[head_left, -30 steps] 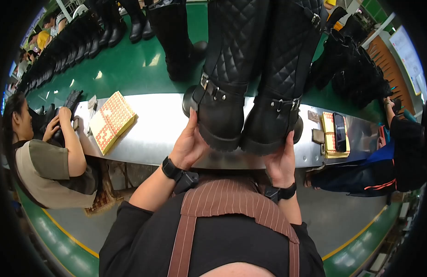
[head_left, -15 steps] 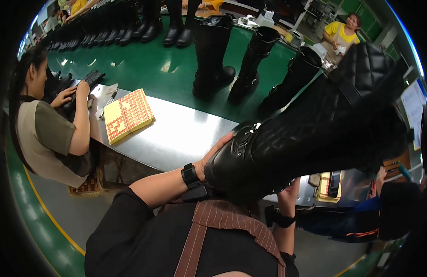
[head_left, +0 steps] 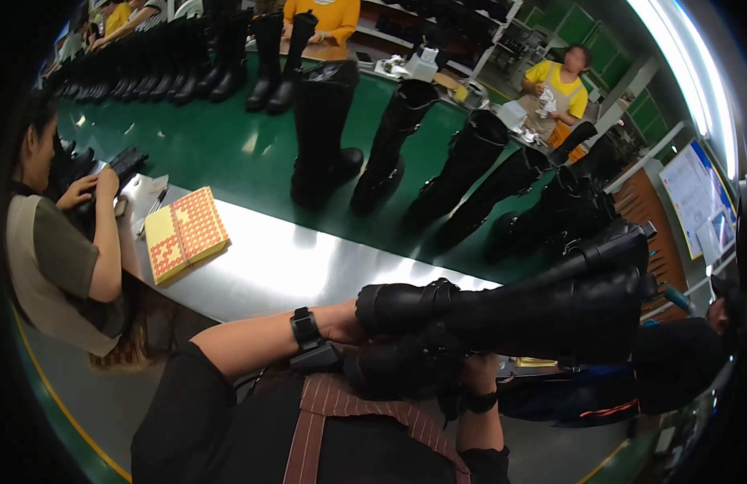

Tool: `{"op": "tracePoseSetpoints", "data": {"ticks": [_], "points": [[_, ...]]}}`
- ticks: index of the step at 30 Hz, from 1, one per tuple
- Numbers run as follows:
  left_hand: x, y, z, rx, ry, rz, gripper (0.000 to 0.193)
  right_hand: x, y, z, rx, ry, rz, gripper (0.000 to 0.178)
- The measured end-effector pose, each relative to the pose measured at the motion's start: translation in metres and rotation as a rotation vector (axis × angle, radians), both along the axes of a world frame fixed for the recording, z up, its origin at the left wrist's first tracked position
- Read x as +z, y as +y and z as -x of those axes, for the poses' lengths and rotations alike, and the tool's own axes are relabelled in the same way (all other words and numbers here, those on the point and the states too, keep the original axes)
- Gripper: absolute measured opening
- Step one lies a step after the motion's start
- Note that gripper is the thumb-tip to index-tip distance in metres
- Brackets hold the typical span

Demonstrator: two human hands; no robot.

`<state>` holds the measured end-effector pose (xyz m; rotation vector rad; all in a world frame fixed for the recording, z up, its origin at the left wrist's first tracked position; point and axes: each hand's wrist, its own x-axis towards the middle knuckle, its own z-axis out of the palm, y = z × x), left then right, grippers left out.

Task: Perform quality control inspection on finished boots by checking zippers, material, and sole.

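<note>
A pair of tall black boots [head_left: 535,319] lies sideways in front of my chest, feet to the left and shafts reaching right. Straps and small metal buckles show near the ankles. My left hand [head_left: 341,323] is closed at the foot end, its fingers mostly hidden behind the upper boot. Under the boots, around the ankle of the lower one, my right hand [head_left: 478,371] is closed, partly covered by the leather. Each wrist wears a black band.
A metal-edged bench [head_left: 260,278] with a green belt crosses ahead, carrying a row of standing black boots [head_left: 325,137]. A bundle of yellow sticker sheets [head_left: 184,234] lies on the metal. One co-worker [head_left: 58,242] sits at left; another person [head_left: 672,363] is close at right.
The boots have come lower and lie more level, with both shafts now visible. My hands stay on them. My view has shifted to the right, showing more of the standing boots.
</note>
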<state>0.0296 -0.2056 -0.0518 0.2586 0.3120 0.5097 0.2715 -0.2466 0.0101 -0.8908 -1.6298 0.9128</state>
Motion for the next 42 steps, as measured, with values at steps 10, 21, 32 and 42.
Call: {"op": "tracePoseSetpoints", "data": {"ticks": [10,21,32,42], "points": [[-0.013,0.040,0.079,0.712,1.293,-0.932,0.033,-0.013,0.013,-0.002,-0.409,-0.172,-0.022,0.032],[-0.005,0.171,0.189,0.920,1.691,-1.271,0.029,-0.022,0.017,-0.011,-0.334,0.017,0.238,0.043],[-0.007,0.191,0.101,0.789,1.772,-1.243,0.081,-0.030,0.016,-0.016,-0.370,-0.015,0.252,0.049],[-0.004,0.235,0.105,1.466,1.927,-0.891,0.036,-0.031,0.016,-0.011,-0.409,0.063,0.245,0.057]]}}
